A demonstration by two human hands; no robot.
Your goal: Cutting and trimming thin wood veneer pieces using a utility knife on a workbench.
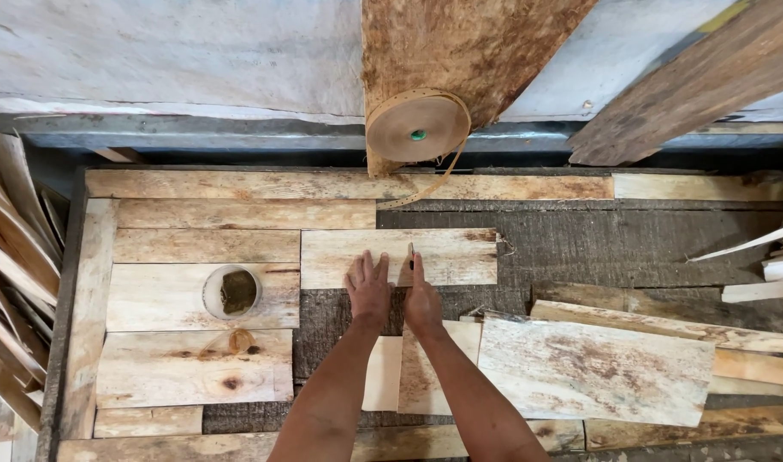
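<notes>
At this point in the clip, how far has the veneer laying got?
Done: pale veneer sheets already cover the left part of the work table, and one more sheet lies at the centre. In hand: the left hand presses flat on that sheet while the right hand sets a brown tape strip on it. Left: the table's dark right side is bare, with loose sheets stacked nearby.

No packages, labels, signs or screens visible.
</notes>
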